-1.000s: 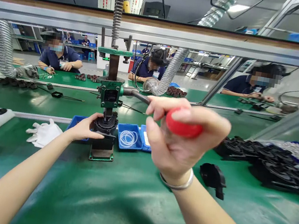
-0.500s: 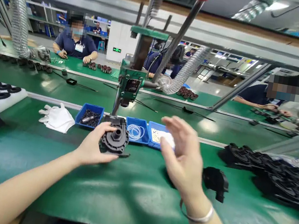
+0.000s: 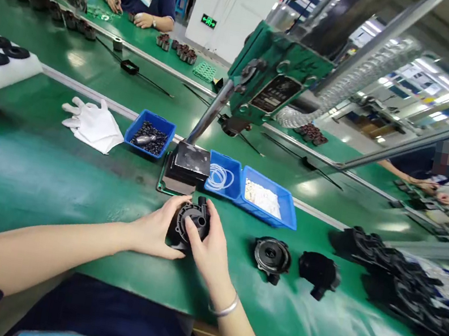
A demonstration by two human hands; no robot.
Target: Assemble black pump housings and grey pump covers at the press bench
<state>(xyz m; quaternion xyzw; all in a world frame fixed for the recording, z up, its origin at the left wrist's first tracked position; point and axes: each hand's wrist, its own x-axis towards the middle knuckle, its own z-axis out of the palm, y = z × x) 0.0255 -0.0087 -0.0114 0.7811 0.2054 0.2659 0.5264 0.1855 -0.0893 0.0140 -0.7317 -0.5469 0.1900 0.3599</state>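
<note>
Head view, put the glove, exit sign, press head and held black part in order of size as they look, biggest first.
1. Press head
2. Glove
3. Held black part, partly hidden
4. Exit sign

The green table bears, left to right, a white foam tray, white gloves, a blue bin, the press base, two joined blue bins, two black pump housings and clustered black parts.
</note>
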